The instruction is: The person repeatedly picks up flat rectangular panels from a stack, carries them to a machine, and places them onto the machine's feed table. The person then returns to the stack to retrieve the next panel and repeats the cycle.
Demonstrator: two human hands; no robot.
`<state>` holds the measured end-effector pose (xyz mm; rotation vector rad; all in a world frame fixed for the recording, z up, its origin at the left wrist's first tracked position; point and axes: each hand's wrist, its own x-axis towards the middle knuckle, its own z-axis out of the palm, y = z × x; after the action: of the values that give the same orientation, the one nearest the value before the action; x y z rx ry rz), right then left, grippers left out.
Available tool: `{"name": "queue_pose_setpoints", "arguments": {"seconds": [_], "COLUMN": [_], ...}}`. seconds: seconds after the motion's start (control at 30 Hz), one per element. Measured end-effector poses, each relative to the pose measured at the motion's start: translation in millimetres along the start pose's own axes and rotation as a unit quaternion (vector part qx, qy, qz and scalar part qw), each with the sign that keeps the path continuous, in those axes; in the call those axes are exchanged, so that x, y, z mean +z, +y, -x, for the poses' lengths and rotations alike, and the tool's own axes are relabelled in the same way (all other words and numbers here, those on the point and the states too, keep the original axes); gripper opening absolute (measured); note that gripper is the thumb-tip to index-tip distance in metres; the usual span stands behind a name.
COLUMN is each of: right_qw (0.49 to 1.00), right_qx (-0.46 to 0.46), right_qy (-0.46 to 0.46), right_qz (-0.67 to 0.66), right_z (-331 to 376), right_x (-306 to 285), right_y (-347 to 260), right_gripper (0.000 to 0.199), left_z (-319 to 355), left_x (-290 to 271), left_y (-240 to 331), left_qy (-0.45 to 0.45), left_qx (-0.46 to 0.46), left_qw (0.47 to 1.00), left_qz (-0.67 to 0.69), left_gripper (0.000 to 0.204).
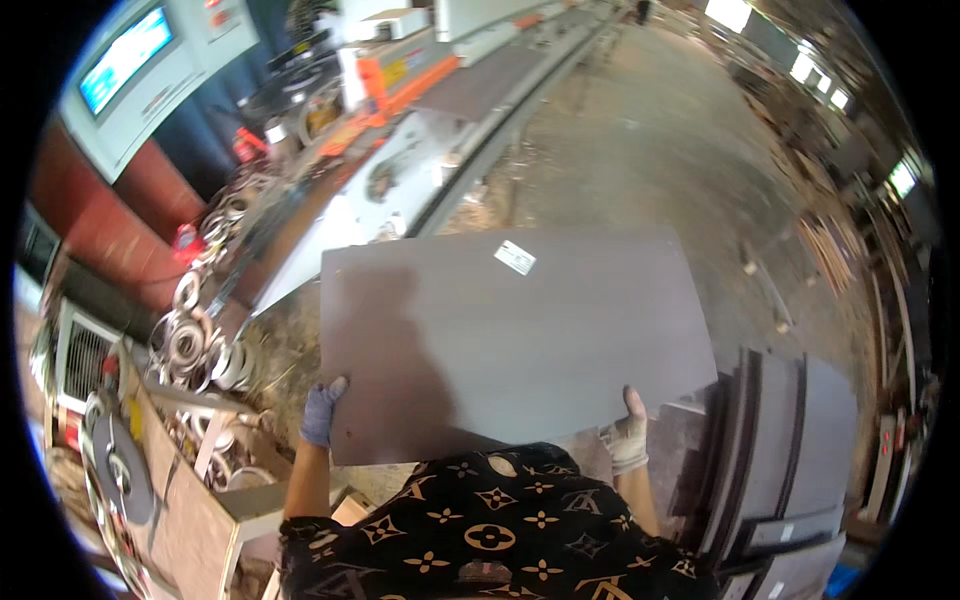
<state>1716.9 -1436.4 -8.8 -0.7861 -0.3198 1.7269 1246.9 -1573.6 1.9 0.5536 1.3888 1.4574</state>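
A wide, grey-brown rectangular board [530, 340] spans the space in front of my body, held by both hands. A small white label [515, 257] is stuck near its far edge. My left hand [322, 410], in a bluish glove, grips the board's left edge near the close corner, thumb on top. In a pale glove with the thumb bare, my right hand [628, 432] holds the near edge toward the right, its thumb on the upper face. The fingers of both hands are mostly hidden beneath the board.
A long machine bed [330, 240] with orange parts runs away at the left, below a screen [126, 60]. Rolls of edging tape [187, 343] pile up beside it. Stacked grey panels [770, 440] stand at the near right. A wooden box [190, 480] is at the near left.
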Motion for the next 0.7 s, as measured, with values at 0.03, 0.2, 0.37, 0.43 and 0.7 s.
{"name": "queue_pose_setpoints", "arguments": {"seconds": [0.03, 0.2, 0.37, 0.43, 0.7], "right_qw": [0.998, 0.965, 0.944, 0.939, 0.92], "right_qx": [0.05, 0.241, 0.301, 0.315, 0.269], "right_qy": [-0.027, -0.078, -0.102, -0.111, -0.251], "right_qz": [0.012, 0.068, 0.089, 0.084, 0.132], "right_z": [-17, -105, -180, -199, -211], "right_x": [21, 137, 229, 249, 303], "right_y": [15, 94, 204, 246, 306], "right_gripper": [0.045, 0.037, 0.033, 0.032, 0.061], "left_z": [10, 49, 44, 27, -48], "left_x": [-31, -129, -177, -192, -210], "left_y": [-5, -38, -46, -42, -21], "left_qy": [0.026, 0.223, 0.309, 0.316, 0.315], "left_qx": [0.008, 0.075, 0.107, 0.095, 0.015], "left_qw": [1.0, 0.971, 0.935, 0.924, 0.911], "left_qz": [-0.011, 0.035, 0.139, 0.195, 0.268], "left_gripper": [0.057, 0.043, 0.032, 0.032, 0.053]}}
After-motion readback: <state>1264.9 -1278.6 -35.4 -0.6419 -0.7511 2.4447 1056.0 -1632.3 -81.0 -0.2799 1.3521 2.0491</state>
